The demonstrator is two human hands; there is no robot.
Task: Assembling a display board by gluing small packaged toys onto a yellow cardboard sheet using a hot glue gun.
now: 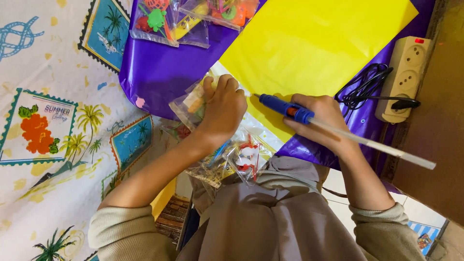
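Note:
My right hand (pixel 323 118) grips a blue glue gun (pixel 285 108) with a long white glue stick (pixel 377 145) sticking out behind it. The nozzle touches the edge of a large yellow sheet (pixel 314 43). My left hand (pixel 223 108) presses down on a clear plastic bag (pixel 191 104) with small coloured items inside, right beside the nozzle. More clear bags of small toys (pixel 241 157) lie on my lap under my left forearm.
A purple sheet (pixel 159 72) lies under the yellow one. Clear bags of coloured toys (pixel 164 21) sit at the top. A beige power strip (pixel 405 77) with a black cable (pixel 365 87) stands at the right. A patterned cloth (pixel 53 121) covers the left.

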